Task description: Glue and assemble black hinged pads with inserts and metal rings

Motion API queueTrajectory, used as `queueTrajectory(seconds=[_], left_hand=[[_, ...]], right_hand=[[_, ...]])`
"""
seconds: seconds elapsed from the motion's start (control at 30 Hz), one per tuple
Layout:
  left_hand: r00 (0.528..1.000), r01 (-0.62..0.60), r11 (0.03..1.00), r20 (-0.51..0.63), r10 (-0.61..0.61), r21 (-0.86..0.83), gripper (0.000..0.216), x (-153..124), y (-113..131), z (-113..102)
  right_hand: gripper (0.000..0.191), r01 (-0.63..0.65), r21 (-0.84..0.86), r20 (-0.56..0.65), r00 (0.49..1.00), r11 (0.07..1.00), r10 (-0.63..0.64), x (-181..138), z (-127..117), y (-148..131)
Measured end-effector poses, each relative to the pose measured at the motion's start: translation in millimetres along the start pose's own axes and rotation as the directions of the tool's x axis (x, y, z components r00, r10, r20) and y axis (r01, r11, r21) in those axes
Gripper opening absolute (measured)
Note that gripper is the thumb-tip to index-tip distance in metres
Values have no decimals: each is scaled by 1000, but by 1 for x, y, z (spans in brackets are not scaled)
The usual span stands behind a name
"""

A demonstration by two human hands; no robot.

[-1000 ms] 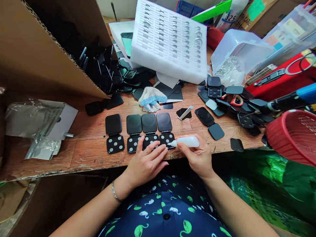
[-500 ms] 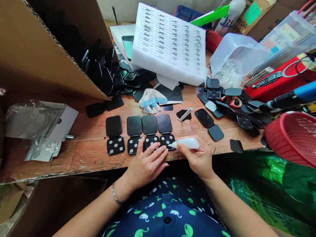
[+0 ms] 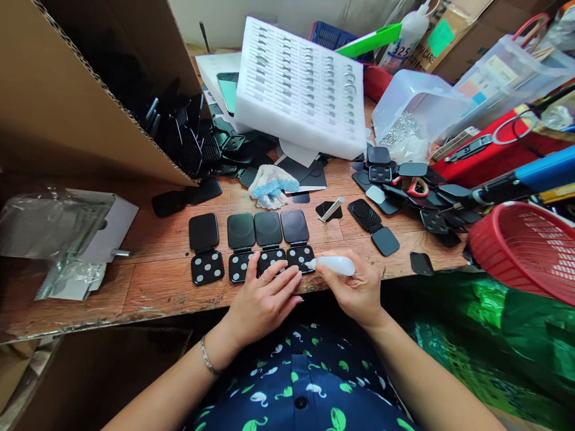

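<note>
Several open black hinged cases (image 3: 268,242) lie in a row near the front edge of the wooden table (image 3: 162,281), each lower half dotted with white spots. My left hand (image 3: 265,299) lies flat with spread fingers on the lower halves of the middle cases. My right hand (image 3: 354,287) grips a small white squeeze bottle (image 3: 335,264), its tip touching the rightmost case (image 3: 300,257).
A cardboard box (image 3: 90,96) of black parts stands at the left. A white foam tray (image 3: 300,90) leans at the back. More black cases (image 3: 404,185), a clear plastic tub (image 3: 417,108) and a red basket (image 3: 525,251) sit to the right. A white glove (image 3: 272,182) lies mid-table.
The view shifted slightly. My right hand and the bottle edged a little left over the rightmost case; my left hand stays on the cases.
</note>
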State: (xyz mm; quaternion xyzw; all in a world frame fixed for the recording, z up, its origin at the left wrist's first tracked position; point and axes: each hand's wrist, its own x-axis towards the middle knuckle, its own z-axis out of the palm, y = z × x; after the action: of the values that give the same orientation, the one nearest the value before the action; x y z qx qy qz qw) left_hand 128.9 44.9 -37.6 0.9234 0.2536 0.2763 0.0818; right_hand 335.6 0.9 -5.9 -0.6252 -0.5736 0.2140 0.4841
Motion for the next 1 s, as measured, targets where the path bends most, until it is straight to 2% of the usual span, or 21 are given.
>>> queueTrajectory(seconds=[0.1,0.2,0.47,0.7,0.77,0.87,0.93,1.0], left_hand=[[1000,-4,1000,-6,4,-2,36,0,0,0],[1000,-1,1000,-14,1,-1,35,0,0,0],[1000,2,1000,-2,-2,-8,36,0,0,0],[1000,15,1000,12,-15,-19,36,0,2,0],[1000,16,999,20,-15,-36,37,-2,3,-4],[999,28,998,-15,-29,-54,40,-11,2,-15],[996,70,997,-61,-72,-37,38,-19,0,-24],[989,117,993,-93,-117,-5,35,-27,-5,-30]], right_hand=[[12,-85,131,-49,995,988,92,6,1,2],[15,-125,204,-28,991,971,134,14,5,6],[14,-79,112,-10,997,991,80,18,12,8],[11,5,-42,16,1000,999,-5,18,9,2],[12,-12,12,-16,1000,1000,13,19,7,-3],[17,-100,217,-67,991,971,117,22,6,-14],[23,-172,316,-8,983,933,184,24,10,-20],[27,-224,335,81,975,915,209,25,18,-24]])
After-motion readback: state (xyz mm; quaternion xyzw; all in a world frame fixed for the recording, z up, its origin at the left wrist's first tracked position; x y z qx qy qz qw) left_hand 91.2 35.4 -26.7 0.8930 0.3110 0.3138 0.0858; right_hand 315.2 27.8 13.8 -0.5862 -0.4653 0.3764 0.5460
